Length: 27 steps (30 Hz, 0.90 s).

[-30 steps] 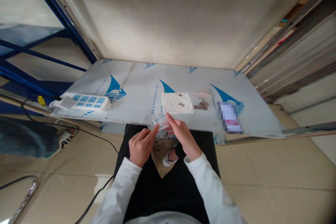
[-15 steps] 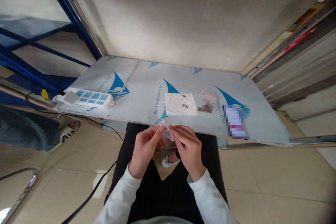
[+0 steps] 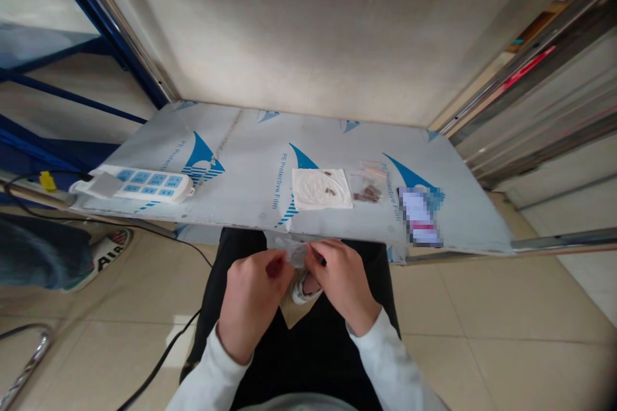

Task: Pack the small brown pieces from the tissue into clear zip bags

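Observation:
Between my two hands, just over the near edge of the table, is a small clear plastic bag (image 3: pixel 295 253). My left hand (image 3: pixel 254 292) pinches its left side, the fingertips partly turned away from view. Thumb and fingers of my right hand (image 3: pixel 340 277) are closed on the bag's right side. Beyond them a white cloth (image 3: pixel 308 190) lies flat on the table, with a few small dark metallic pieces (image 3: pixel 330 192) on it. Right of the cloth rests another clear bag (image 3: pixel 370 181) holding several small brown pieces.
The table (image 3: pixel 241 192) is covered in printed protective film. On its left sits a white power strip (image 3: pixel 144 183) with a cable; at right lies a phone (image 3: pixel 420 218) with a blurred screen. A person's shoe (image 3: pixel 103 257) shows on the floor at left.
My left hand has turned so its back faces up, and both hands sit slightly lower. The bag between them has spread wider. The whole view has shifted a little.

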Available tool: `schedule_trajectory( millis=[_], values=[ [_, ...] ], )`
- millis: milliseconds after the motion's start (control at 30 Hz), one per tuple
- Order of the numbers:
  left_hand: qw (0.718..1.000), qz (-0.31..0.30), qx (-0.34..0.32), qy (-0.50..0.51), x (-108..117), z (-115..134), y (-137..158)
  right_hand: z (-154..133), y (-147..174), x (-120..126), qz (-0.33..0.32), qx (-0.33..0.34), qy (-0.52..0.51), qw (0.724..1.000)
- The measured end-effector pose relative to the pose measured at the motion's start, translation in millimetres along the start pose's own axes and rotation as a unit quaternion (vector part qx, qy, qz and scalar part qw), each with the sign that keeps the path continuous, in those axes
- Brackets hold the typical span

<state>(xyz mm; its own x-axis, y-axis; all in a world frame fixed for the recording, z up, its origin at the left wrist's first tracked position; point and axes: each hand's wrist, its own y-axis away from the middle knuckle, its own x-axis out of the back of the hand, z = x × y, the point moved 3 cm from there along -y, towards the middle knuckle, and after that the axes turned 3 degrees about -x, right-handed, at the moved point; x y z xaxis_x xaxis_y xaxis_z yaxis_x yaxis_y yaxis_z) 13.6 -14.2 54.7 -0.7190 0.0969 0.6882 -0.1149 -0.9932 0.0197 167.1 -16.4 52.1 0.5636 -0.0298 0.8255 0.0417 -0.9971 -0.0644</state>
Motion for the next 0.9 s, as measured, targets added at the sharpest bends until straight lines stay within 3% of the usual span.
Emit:
schedule_trajectory(
  millis=[100,200,300,433,500,567,600,700,900],
  values=[
    [0.991,0.008,-0.097,-0.094,4.7,13.3,2.9,-0.4,-0.2,6.3,0.01,-0.003,0.048,0.999],
    [0.97,0.018,-0.221,-0.094,3.9,21.8,0.9,-5.2,2.2,14.7,0.02,0.004,0.034,0.999],
    [0.958,0.004,-0.278,-0.071,-5.4,17.4,-6.9,-12.6,6.7,21.6,0.005,0.012,0.007,1.0],
    [0.967,0.013,-0.255,0.004,-16.3,5.8,-16.3,-4.5,-4.2,26.7,-0.01,0.059,-0.074,0.995],
    [0.972,0.051,-0.227,0.035,-17.2,1.6,-16.7,20.5,-26.8,26.2,0.036,0.054,-0.095,0.993],
    [0.974,0.08,-0.203,0.053,-17.8,-1.5,-14.7,58.5,-58.1,22.1,0.121,-0.027,-0.023,0.992],
    [0.975,0.083,-0.197,0.06,-18.7,-2.7,-13.2,77.8,-74.5,16.1,0.117,-0.076,0.043,0.989],
    [0.977,0.061,-0.19,0.079,-23.1,-6.4,-9.4,116.8,-113.1,-2.7,0.096,-0.109,0.095,0.985],
    [0.98,0.051,-0.166,0.094,-25.3,-17.1,-7.7,123.8,-128.2,-17.1,0.081,-0.136,0.14,0.977]
  ],
)
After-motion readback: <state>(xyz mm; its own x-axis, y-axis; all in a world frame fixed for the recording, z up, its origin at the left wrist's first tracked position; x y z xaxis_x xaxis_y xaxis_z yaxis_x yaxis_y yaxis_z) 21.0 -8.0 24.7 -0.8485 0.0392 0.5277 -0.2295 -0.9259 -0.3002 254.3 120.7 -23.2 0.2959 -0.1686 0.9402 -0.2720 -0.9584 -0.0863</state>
